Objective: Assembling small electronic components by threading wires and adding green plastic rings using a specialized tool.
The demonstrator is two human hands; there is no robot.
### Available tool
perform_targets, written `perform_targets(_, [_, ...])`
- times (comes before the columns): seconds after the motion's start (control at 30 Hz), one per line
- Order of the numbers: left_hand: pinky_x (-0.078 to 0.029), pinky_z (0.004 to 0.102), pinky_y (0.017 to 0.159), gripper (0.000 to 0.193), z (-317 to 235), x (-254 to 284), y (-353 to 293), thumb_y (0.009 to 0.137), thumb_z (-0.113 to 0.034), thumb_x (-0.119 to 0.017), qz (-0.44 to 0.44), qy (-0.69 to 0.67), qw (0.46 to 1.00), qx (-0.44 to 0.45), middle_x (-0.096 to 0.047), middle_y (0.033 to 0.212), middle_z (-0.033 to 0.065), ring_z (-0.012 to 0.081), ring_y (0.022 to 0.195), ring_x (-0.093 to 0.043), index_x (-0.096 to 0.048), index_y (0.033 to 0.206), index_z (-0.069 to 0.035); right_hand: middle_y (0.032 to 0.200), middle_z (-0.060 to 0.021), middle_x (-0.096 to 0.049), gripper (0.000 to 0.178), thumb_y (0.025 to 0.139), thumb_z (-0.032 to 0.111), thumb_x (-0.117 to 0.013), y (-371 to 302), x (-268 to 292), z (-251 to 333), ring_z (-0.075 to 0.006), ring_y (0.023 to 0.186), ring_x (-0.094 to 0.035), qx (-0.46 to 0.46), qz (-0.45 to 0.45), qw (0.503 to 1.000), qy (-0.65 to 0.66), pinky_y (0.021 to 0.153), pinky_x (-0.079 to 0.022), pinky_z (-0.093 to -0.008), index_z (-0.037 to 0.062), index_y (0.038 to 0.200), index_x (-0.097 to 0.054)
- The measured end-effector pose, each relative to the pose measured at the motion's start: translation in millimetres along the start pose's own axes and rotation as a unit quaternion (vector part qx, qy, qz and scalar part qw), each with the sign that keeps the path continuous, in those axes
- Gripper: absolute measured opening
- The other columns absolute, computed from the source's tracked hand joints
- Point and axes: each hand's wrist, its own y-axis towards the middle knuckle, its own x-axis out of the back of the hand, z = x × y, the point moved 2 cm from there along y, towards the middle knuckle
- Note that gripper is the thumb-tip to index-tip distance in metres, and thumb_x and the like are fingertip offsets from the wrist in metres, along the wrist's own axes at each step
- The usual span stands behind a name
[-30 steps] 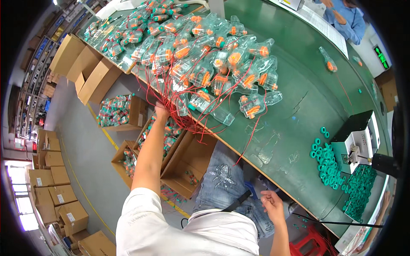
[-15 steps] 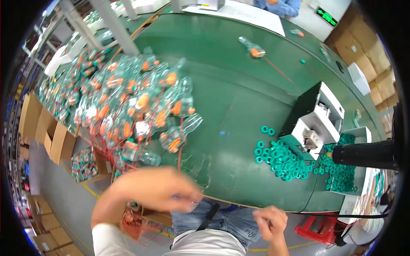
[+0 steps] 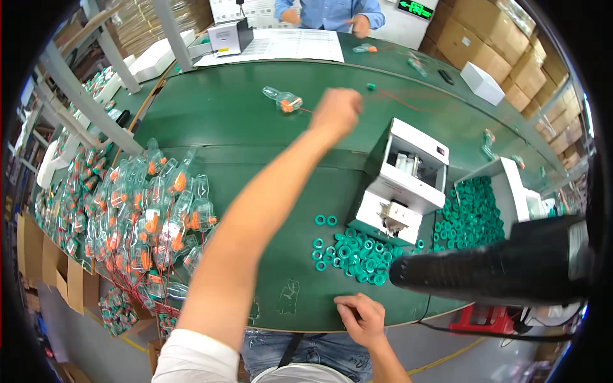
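My left hand (image 3: 337, 113) reaches far across the green table and is slightly blurred. Its fingers look closed, and what they hold, if anything, is hidden. A red cord runs up to this hand from a clear plastic bottle-shaped piece with an orange part (image 3: 283, 100), which lies just left of it. My right hand (image 3: 363, 319) hovers at the table's near edge. Its fingers are loosely curled, thumb and forefinger apart, with nothing seen in them. Beyond it lies a loose pile of green rings (image 3: 361, 254), beside a white and black machine (image 3: 402, 182).
Many clear pieces with orange parts and red cords (image 3: 143, 210) heap up at left. A white box (image 3: 511, 185) of green rings stands right of the machine. A black cylindrical arm (image 3: 472, 265) juts in from the right. Across the table is a person in blue (image 3: 329, 13).
My left hand has swung from the near edge far out over the table beside the bottle-shaped piece. My right hand has shifted over the near edge. The whole view has turned right.
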Motion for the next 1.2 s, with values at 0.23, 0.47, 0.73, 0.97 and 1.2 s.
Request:
perform_targets(0.23, [-0.047, 0.0443, 0.085, 0.024, -100, 163, -178, 0.078, -0.006, -0.064, 0.242, 0.066, 0.960, -0.125, -0.059, 0.081, 0.0114, 0.0335, 0.085, -0.058, -0.058, 0.101, -0.005, 0.135, -0.0212, -0.054, 0.094, 0.089, 0.014, -0.075, 44, -34, 10, -0.0278, 0.118, -0.059, -0.045, 0.077, 0.971, 0.221, 0.098, -0.049, -0.0375, 0.0055, 0.157, -0.011])
perform_targets(0.47, [-0.049, 0.0447, 0.088, 0.047, -151, 176, -329, 0.086, -0.023, -0.070, 0.391, 0.093, 0.915, 0.037, -0.067, 0.101, 0.0133, 0.0355, 0.100, -0.063, -0.055, 0.127, -0.005, 0.126, -0.0149, -0.056, 0.057, 0.099, 0.011, -0.059, 80, -52, 75, -0.0198, 0.090, -0.065, -0.106, 0.034, 0.841, 0.529, 0.075, -0.054, -0.0327, 0.0058, 0.148, -0.030])
perform_targets(0.73, [-0.054, 0.0411, 0.081, 0.043, -101, 149, -277, 0.101, -0.029, -0.058, 0.106, -0.555, 0.665, 0.489, -0.061, 0.129, 0.0130, 0.0239, 0.097, -0.066, -0.040, 0.133, -0.006, 0.085, -0.0135, -0.067, 0.020, 0.101, 0.011, -0.051, -79, -107, 61, -0.0250, 0.067, -0.066, 0.010, 0.192, 0.969, 0.158, 0.061, -0.052, -0.0376, 0.0036, 0.119, -0.053])
perform_targets(0.97, [-0.047, 0.0319, 0.069, 0.037, -77, 130, -273, 0.098, -0.019, -0.057, 0.000, -0.186, 0.917, 0.353, -0.053, 0.097, 0.0053, 0.0152, 0.079, -0.052, -0.038, 0.126, -0.004, 0.071, -0.0113, -0.066, 0.036, 0.094, 0.029, -0.064, -98, -69, 85, -0.0327, 0.060, -0.065, 0.143, 0.331, 0.924, -0.124, 0.053, -0.050, -0.0457, 0.0079, 0.122, -0.055])
perform_targets(1.2, [-0.046, 0.0405, 0.074, 0.023, -174, 104, -335, 0.102, -0.022, -0.053, 0.128, -0.123, 0.929, 0.324, -0.055, 0.089, 0.0169, 0.0311, 0.084, -0.058, -0.048, 0.110, -0.002, 0.101, -0.0084, -0.059, 0.055, 0.086, 0.013, -0.074, 80, 89, 145, -0.0186, 0.083, -0.059, 0.309, -0.375, 0.872, -0.062, 0.075, -0.049, -0.0332, -0.0001, 0.129, -0.043])
